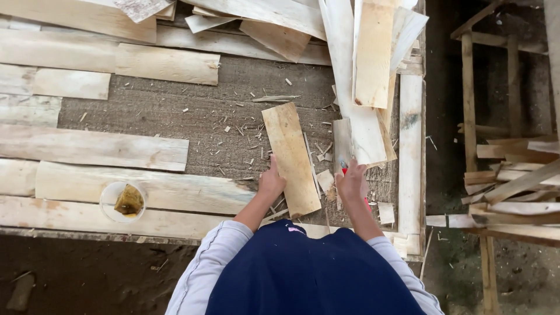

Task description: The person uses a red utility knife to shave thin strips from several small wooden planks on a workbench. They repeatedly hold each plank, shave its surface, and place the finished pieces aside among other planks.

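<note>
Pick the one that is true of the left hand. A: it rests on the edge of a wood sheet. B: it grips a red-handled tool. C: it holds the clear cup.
A: the left hand presses the left edge of the wood sheet lying flat on the bench.

At nine o'clock I see long pale veneer strips (93,149) lying flat across the tabletop (175,111). At seven o'clock a clear round cup (123,202) holds something brownish. Loose sheets (373,52) pile up at one o'clock; a wooden rack (507,175) stands at three o'clock.
</note>
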